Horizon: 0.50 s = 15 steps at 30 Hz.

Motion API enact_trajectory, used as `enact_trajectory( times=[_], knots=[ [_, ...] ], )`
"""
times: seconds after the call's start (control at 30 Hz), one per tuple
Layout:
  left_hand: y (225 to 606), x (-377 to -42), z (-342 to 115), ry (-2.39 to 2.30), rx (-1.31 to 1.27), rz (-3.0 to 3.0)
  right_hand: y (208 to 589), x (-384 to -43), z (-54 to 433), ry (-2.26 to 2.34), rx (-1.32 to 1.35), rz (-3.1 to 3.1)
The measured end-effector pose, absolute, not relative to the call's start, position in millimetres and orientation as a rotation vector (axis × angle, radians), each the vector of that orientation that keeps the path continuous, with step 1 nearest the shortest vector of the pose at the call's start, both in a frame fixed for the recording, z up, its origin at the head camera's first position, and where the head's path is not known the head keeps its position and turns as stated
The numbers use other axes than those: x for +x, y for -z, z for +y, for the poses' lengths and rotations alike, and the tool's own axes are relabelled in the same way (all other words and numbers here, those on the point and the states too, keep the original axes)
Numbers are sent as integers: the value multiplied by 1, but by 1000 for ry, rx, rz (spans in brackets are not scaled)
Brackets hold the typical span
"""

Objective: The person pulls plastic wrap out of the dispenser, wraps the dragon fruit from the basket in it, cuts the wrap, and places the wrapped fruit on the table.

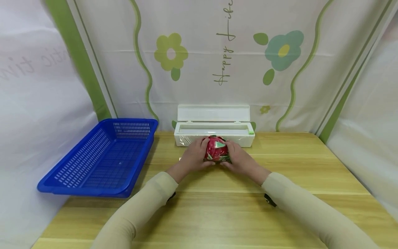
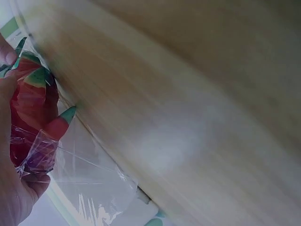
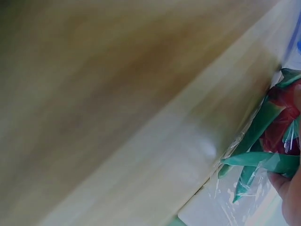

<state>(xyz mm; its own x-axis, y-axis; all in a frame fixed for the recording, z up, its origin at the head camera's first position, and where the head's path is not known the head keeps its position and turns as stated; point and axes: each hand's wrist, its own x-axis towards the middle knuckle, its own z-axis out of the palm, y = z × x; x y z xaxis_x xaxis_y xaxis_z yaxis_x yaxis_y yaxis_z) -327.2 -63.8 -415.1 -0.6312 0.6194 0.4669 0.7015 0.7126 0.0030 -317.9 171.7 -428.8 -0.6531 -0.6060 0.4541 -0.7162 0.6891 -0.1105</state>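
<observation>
cloth [image 1: 202, 65] with a floral print hangs behind and on both sides of a wood-grain table [image 1: 217, 214]. at the table's left sits a blue basket [image 1: 84, 190] with slotted walls. at the back, near the middle, stands a white box [image 1: 245, 141], its lid [image 1: 213, 113] raised in front of the cloth. clear film [image 2: 94, 174] lies over part of the box's front. the left hand [image 1: 195, 155] and right hand [image 1: 242, 159] are both curled, fingers and thumbs gripping a red dragon fruit [image 1: 215, 149] with green scale tips from either side, just in front of the box; film clings round the fruit. whether it touches the table, i cannot tell.
</observation>
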Motion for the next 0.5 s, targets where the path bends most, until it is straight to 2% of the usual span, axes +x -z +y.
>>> enact_trajectory(
  times=[0.5],
  knots=[
    [415,-324,-64,260,-1025,-2410,428,-318,161,-457,931,-2542]
  ],
)
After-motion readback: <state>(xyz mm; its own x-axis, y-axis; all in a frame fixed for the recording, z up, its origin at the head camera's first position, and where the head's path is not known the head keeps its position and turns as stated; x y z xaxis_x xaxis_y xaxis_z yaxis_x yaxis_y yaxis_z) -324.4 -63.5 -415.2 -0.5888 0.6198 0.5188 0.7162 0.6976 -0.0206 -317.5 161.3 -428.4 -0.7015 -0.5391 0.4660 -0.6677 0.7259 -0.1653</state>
